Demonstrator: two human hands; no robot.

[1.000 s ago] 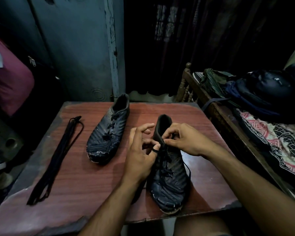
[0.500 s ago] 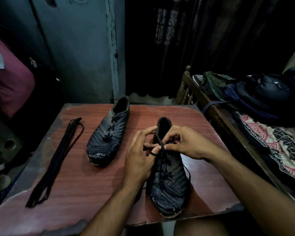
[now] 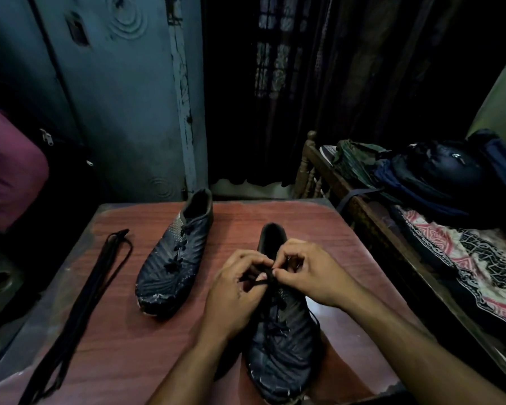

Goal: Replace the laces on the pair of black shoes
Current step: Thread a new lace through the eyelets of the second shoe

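Two black shoes lie on a reddish wooden table (image 3: pixel 319 229). The left shoe (image 3: pixel 176 258) rests laced, toe toward me, untouched. The right shoe (image 3: pixel 284 340) sits near the front edge, its heel opening pointing away. Above its upper eyelets my left hand (image 3: pixel 234 293) and my right hand (image 3: pixel 307 273) meet fingertip to fingertip, both pinching the black lace (image 3: pixel 260 280) of this shoe. A loop of that lace trails off the shoe's right side. A bundle of loose black laces (image 3: pixel 85 302) lies stretched along the table's left side.
A wooden bed frame (image 3: pixel 371 217) stands close to the table's right edge, loaded with dark bags (image 3: pixel 438 173) and a patterned cloth (image 3: pixel 485 267). A blue-grey door (image 3: pixel 123 112) is behind the table. A pink bag (image 3: pixel 9 182) hangs at far left.
My hands have closed together over the right shoe's upper eyelets, the left fingers curling in to meet the right on the lace. The view has tilted down slightly.
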